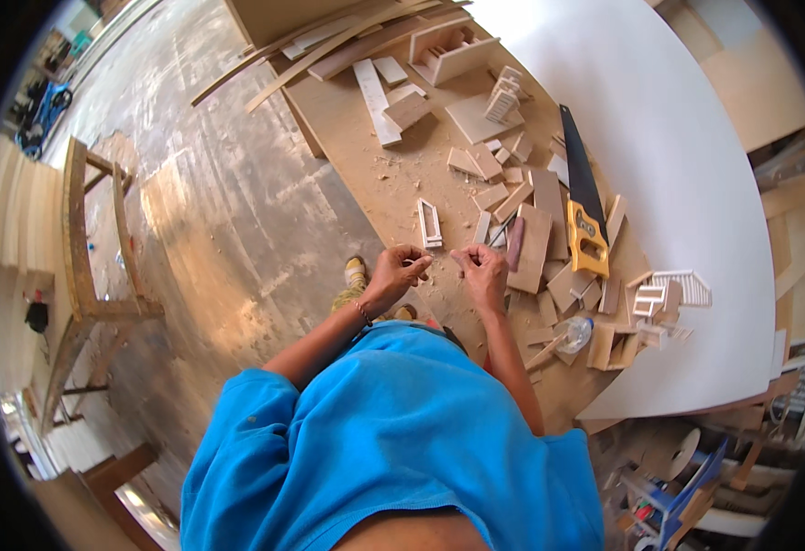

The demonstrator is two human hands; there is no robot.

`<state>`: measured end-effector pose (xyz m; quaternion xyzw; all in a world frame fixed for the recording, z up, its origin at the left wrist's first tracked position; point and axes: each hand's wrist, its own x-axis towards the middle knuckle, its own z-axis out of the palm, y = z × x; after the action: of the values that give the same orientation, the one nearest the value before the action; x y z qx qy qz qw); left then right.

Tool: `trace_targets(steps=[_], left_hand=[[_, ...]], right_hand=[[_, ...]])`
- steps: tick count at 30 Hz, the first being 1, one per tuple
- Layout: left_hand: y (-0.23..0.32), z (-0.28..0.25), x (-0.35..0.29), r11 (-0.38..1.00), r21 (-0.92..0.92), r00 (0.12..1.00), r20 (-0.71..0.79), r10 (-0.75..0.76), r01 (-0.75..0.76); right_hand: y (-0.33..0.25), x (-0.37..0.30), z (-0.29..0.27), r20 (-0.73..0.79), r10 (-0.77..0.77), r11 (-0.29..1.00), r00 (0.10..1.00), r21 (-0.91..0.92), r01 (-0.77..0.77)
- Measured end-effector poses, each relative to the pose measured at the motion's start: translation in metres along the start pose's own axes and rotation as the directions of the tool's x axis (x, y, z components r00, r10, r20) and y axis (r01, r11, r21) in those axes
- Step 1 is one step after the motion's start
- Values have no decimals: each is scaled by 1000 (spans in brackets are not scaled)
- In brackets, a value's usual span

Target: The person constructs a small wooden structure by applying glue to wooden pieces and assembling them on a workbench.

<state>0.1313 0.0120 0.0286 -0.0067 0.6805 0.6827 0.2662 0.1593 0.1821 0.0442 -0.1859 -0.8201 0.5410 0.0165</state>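
Over the near edge of the wooden workbench (366, 174), my left hand (399, 274) is closed, its thumb and fingertips brought together. Across a small gap, my right hand (483, 275) pinches in the same way. Anything between either set of fingertips is too small to make out. Just beyond both hands, a small pale wooden frame (430, 223) lies on the bench, touched by neither. Right of my right hand lie a tool with a dark reddish handle (515, 243) and a flat wooden block (533, 230).
A handsaw (586, 211) with a yellow handle lies among several wood offcuts. Small slatted wooden pieces (655, 298) and a clear plastic bottle (575, 332) sit at the near right. A white panel (659, 138) extends along the right; a wooden trestle (81, 266) stands left.
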Motion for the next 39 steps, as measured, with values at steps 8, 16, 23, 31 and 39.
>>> trace_targets(steps=[8,16,23,31,39], left_hand=[[10,23,-18,994,-46,950,301,-82,100],[4,30,-21,904,-199,834,496,-241,380],[14,18,-19,735,-365,748,600,-284,572],[41,-39,-33,796,-377,796,569,-205,474],[44,-95,-38,957,-118,874,450,-185,264]], right_hand=[[5,-51,-18,102,-57,983,993,181,37],[14,-84,-20,75,-82,995,994,55,78],[11,-89,2,-238,-128,989,963,45,143],[-3,-71,44,-409,56,987,911,163,12],[-20,-62,63,-441,279,954,853,24,-300]])
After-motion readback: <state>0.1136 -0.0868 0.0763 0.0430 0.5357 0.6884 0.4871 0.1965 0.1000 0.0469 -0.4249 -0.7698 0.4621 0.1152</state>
